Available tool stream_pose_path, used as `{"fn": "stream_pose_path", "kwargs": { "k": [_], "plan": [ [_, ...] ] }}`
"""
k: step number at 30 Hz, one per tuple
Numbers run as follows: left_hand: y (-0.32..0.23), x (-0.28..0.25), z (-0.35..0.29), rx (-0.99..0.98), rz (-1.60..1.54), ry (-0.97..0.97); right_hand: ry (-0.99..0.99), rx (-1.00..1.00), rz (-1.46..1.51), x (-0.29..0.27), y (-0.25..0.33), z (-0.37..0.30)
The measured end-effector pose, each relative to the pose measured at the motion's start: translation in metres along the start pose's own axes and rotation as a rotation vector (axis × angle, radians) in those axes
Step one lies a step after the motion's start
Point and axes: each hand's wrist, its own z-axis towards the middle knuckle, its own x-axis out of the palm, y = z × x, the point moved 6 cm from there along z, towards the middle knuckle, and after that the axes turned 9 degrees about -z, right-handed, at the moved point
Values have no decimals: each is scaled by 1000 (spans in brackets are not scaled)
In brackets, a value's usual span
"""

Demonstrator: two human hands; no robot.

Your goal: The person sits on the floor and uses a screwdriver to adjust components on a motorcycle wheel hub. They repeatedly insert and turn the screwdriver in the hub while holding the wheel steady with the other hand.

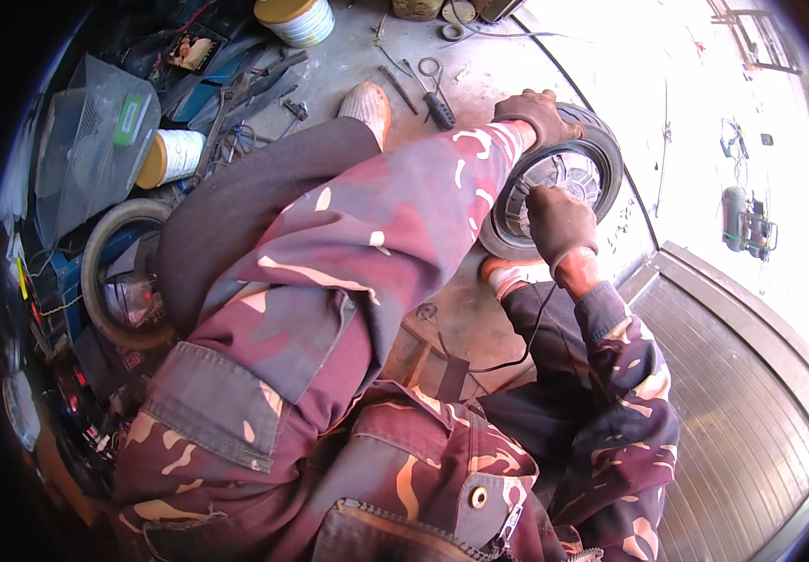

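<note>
Rubber tyre still sits on the small wheel (554,183), upright on the concrete floor (348,66) at far right. Gloved left hand (537,114) clamps its top; right hand (562,223) presses closed at the hub. Screwdriver (434,105) lies unused beyond.
</note>
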Motion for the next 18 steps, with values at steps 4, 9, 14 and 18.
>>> {"fn": "stream_pose_path", "kwargs": {
  "k": [4, 9, 14, 18],
  "plan": [
    [1, -2, 1, 6, -17, -17, -33, 35, 15, 4, 0, 2],
    [1, 0, 1, 21, -10, -25, -71, -14, -42, 6, 6, 4],
    [-4, 3, 3, 40, -30, -21, -3, 16, -39, 3, 0, 0],
    [-5, 2, 4, 40, -38, -26, 44, 78, 29, 0, -7, 3]
  ]
}}
